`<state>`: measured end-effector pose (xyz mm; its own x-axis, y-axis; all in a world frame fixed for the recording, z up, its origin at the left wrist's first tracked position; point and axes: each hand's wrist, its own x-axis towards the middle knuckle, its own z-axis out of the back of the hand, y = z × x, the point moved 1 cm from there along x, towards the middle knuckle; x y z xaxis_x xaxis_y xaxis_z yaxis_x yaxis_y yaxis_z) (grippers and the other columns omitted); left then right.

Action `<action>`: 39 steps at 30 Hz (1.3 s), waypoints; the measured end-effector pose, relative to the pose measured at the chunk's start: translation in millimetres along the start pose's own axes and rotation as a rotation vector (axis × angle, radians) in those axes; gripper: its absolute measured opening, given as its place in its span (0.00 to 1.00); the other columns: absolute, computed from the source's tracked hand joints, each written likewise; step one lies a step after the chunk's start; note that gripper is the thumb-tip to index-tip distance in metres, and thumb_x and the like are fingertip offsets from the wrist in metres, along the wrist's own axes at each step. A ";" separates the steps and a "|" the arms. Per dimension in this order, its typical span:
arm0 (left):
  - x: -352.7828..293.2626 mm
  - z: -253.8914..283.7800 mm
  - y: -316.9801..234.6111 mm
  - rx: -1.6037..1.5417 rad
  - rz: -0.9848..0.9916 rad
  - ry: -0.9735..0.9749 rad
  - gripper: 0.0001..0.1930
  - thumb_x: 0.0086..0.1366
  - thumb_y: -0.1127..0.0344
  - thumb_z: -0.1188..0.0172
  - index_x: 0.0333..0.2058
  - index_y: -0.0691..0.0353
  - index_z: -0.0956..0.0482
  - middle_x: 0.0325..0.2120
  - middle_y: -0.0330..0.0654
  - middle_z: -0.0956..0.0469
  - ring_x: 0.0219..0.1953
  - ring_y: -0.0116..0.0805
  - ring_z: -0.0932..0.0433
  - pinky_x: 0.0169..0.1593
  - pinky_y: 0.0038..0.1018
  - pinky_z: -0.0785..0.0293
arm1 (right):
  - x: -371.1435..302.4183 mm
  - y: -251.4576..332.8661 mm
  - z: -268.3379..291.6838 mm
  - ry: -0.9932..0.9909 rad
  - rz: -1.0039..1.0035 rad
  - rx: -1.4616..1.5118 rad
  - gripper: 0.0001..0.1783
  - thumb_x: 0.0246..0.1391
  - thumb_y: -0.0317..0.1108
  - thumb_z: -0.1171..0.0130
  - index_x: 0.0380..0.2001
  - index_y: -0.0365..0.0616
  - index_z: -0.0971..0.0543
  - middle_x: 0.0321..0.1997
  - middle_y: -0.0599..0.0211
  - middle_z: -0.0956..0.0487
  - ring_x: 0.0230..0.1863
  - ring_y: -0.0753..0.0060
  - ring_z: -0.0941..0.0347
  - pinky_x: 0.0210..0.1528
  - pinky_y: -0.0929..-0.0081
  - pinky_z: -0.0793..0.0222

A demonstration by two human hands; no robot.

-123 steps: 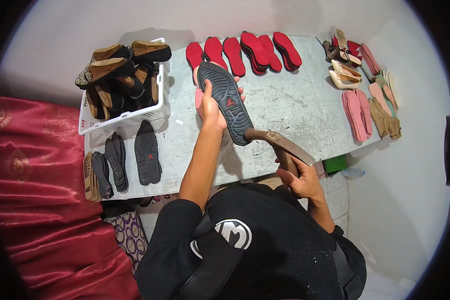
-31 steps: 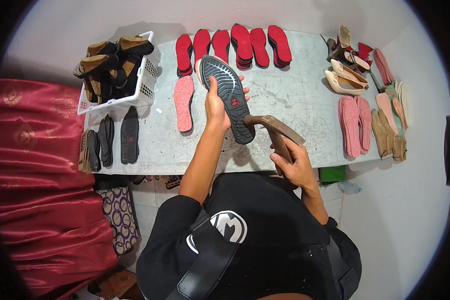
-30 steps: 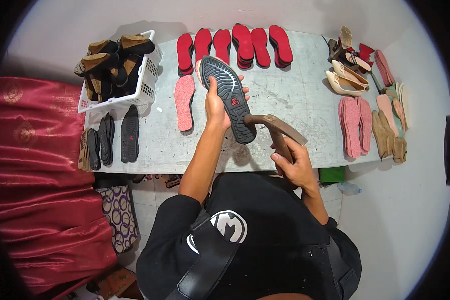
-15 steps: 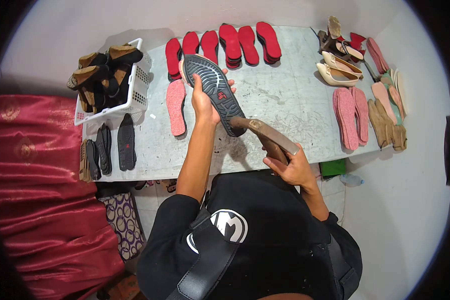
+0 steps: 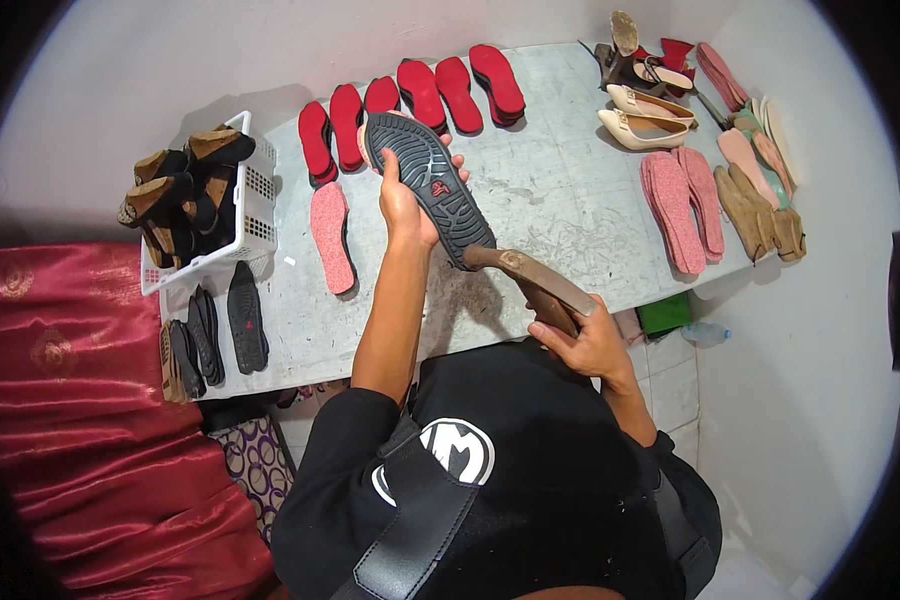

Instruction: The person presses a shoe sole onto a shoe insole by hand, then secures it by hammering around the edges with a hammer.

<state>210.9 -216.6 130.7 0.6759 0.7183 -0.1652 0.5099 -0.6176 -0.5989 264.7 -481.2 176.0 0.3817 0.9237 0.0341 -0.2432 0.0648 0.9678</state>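
Note:
My left hand (image 5: 408, 212) grips a sandal (image 5: 448, 208) above the table, its black ridged outsole turned up, thumb on the sole and fingertips showing past the far edge. A pale rim shows at its toe end. In my right hand (image 5: 592, 345) is a shoemaker's hammer (image 5: 548, 282) with a long curved metal head. The rounded face of that head lies against or just over the heel end of the sole; actual contact is hard to tell. A pink speckled insole (image 5: 331, 238) lies on the table left of my left hand.
Red insole stacks (image 5: 420, 92) line the table's back. A white basket (image 5: 257, 205) of sandals stands left, near black soles (image 5: 247, 320). Rightward are cream shoes (image 5: 642, 130), pink insoles (image 5: 672, 210) and brown gloves (image 5: 748, 212). The table (image 5: 560, 190) meets walls behind; a red curtain (image 5: 70, 400) hangs left.
My view has turned, so the table and its things appear rotated. Both hands keep their grips; the sandal's sole is tipped slightly differently, and the hammer head stays at its heel end.

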 end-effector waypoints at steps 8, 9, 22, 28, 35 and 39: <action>3.8 -1.0 1.4 0.006 0.038 0.009 0.34 0.72 0.40 0.69 0.56 0.68 0.35 0.48 0.55 0.25 0.38 0.46 0.22 0.40 0.41 0.20 | -6.2 -2.4 2.8 -0.077 0.013 0.069 0.14 0.50 0.32 0.33 0.37 0.35 0.24 0.21 0.62 0.25 0.20 0.69 0.30 0.27 0.72 0.35; 3.7 -0.9 0.6 -0.008 0.049 -0.001 0.34 0.72 0.40 0.69 0.56 0.68 0.35 0.48 0.55 0.25 0.38 0.46 0.22 0.39 0.41 0.20 | -6.5 -1.9 2.8 -0.120 0.031 0.124 0.14 0.49 0.31 0.33 0.36 0.35 0.24 0.21 0.63 0.25 0.21 0.71 0.30 0.27 0.72 0.35; 1.6 17.3 -7.3 -0.029 0.055 -0.049 0.34 0.72 0.39 0.69 0.55 0.66 0.34 0.48 0.54 0.24 0.37 0.45 0.21 0.39 0.41 0.19 | 11.2 -6.8 1.4 -0.008 -0.148 0.157 0.17 0.53 0.31 0.36 0.44 0.33 0.24 0.26 0.70 0.25 0.19 0.84 0.32 0.21 0.82 0.37; -10.6 22.5 -12.1 0.090 -0.003 -0.061 0.35 0.72 0.39 0.70 0.56 0.68 0.35 0.48 0.52 0.24 0.37 0.43 0.20 0.39 0.38 0.19 | 36.1 -13.0 -9.5 0.087 -0.141 0.047 0.16 0.54 0.31 0.37 0.44 0.35 0.25 0.23 0.72 0.27 0.16 0.84 0.35 0.18 0.83 0.41; -33.5 40.4 -23.6 0.048 -0.002 -0.089 0.34 0.72 0.39 0.70 0.53 0.68 0.32 0.46 0.51 0.23 0.35 0.43 0.19 0.37 0.37 0.18 | 59.3 -6.2 -19.5 0.154 -0.074 0.186 0.14 0.53 0.30 0.38 0.42 0.35 0.26 0.21 0.72 0.29 0.17 0.83 0.33 0.19 0.83 0.39; -40.6 47.5 -24.2 0.183 -0.057 -0.104 0.35 0.72 0.39 0.69 0.56 0.68 0.35 0.48 0.52 0.24 0.37 0.42 0.20 0.38 0.38 0.18 | 72.1 -11.6 -31.2 0.225 -0.066 0.039 0.19 0.50 0.31 0.35 0.45 0.34 0.23 0.22 0.62 0.24 0.18 0.77 0.30 0.24 0.74 0.34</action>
<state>145.8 -215.5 114.6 0.5854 0.7854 -0.2010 0.4343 -0.5132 -0.7403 267.2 -403.6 159.5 0.1863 0.9791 -0.0820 -0.1879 0.1174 0.9751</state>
